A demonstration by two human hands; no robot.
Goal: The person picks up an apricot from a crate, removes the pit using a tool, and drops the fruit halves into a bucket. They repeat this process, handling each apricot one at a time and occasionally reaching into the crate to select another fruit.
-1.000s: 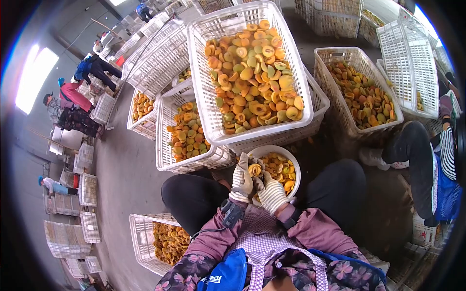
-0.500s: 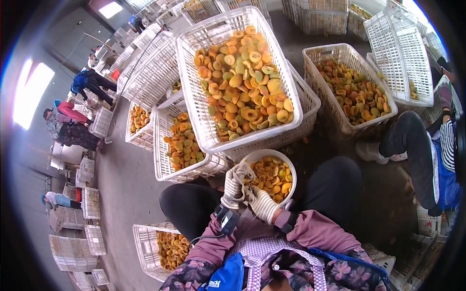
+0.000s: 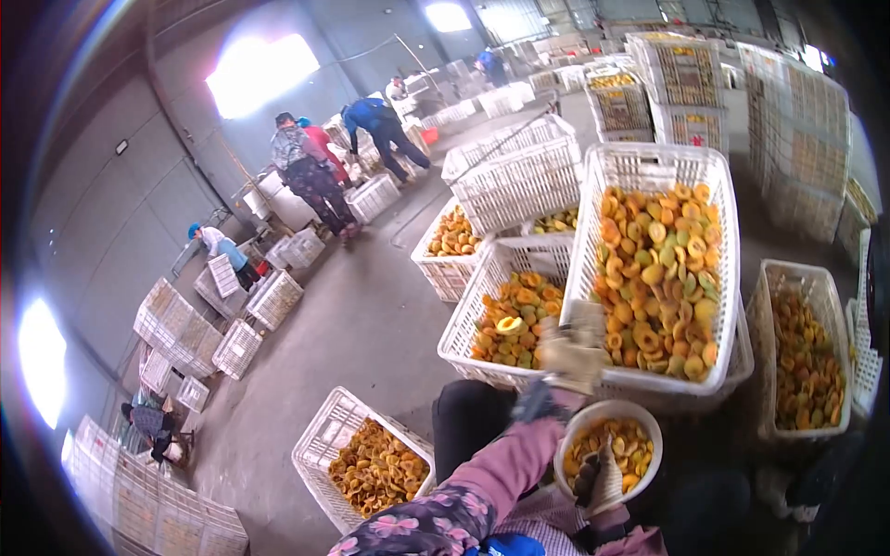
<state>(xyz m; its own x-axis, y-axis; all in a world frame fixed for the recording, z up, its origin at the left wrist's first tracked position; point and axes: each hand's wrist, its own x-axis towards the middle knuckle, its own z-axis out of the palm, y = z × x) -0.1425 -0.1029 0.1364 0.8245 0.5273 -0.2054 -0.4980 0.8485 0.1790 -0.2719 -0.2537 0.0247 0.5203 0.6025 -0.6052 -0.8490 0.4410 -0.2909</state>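
Observation:
My left hand (image 3: 573,350), in a soiled pale glove and blurred by motion, reaches between the left crate (image 3: 456,350) and the large raised crate (image 3: 732,278). Its fingers are too smeared to read. A bright yellow apricot half (image 3: 509,325) shows at the left crate, beside that hand. My right hand (image 3: 605,480), in a striped glove with dark, dirty fingers, is over the white bucket (image 3: 654,445) of apricot halves. Those fingers look curled; whatever they hold is hidden. Orange and greenish apricot halves (image 3: 654,273) fill much of the raised crate.
A crate of darker apricot pieces (image 3: 375,468) stands at lower left. Another crate (image 3: 802,347) of halves is at right. Stacked crates (image 3: 686,83) rise behind. Several people, including one in blue (image 3: 380,130), are along the far wall.
The view has swung left. My hands, together over the bucket before, are now apart: the left has moved out to the crates, the right stays at the bucket.

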